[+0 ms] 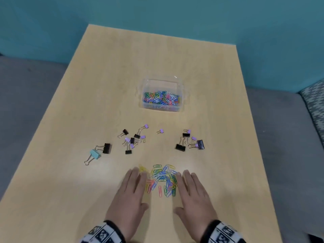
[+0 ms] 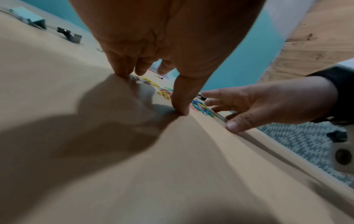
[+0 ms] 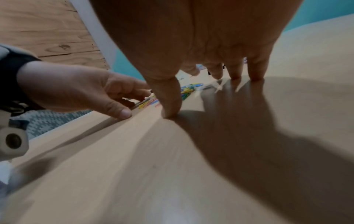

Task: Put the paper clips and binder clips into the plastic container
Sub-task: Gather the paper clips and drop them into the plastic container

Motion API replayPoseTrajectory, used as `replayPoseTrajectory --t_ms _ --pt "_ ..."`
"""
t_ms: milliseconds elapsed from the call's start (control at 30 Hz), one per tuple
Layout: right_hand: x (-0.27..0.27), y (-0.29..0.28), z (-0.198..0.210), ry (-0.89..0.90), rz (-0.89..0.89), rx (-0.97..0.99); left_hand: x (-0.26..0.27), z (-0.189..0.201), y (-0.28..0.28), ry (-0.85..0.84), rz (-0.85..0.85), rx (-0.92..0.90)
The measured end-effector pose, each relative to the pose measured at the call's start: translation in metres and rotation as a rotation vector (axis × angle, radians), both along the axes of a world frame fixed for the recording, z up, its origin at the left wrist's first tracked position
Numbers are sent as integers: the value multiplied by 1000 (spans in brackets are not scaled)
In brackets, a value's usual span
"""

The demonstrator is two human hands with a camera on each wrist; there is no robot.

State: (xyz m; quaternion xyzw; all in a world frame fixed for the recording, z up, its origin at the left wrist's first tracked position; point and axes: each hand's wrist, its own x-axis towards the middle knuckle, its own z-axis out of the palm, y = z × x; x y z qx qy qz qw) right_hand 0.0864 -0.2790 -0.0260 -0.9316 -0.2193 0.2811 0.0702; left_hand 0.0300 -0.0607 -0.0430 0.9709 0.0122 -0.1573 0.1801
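Note:
A heap of coloured paper clips (image 1: pixel 162 179) lies on the wooden table (image 1: pixel 87 199) near the front edge. My left hand (image 1: pixel 130 192) lies flat to its left, fingers straight, fingertips touching the table. My right hand (image 1: pixel 193 192) lies flat to its right in the same way. Neither hand holds anything. The clear plastic container (image 1: pixel 162 95) stands farther back, partly filled with paper clips. Black, purple and one light-blue binder clips (image 1: pixel 132 139) lie scattered between heap and container, with another group (image 1: pixel 190 140) to the right. The wrist views show paper clips (image 2: pixel 201 106) (image 3: pixel 188 91) between both hands.
A teal wall (image 1: pixel 175 14) stands behind the table. Grey upholstery (image 1: pixel 26 102) flanks it on the left and a patterned cushion (image 1: pixel 313 102) on the right.

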Motion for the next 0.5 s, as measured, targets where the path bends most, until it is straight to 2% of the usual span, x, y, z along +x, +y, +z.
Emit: replayPoseTrajectory --t_ms 133,267,500 --pt "13 33 5 -133 -67 75 24 7 -16 -13 101 -26" --pt "30 56 2 -110 -132 148 47 11 -27 -23 137 -94" --pt "50 72 1 -114 -102 169 71 14 -28 -95 164 -136"
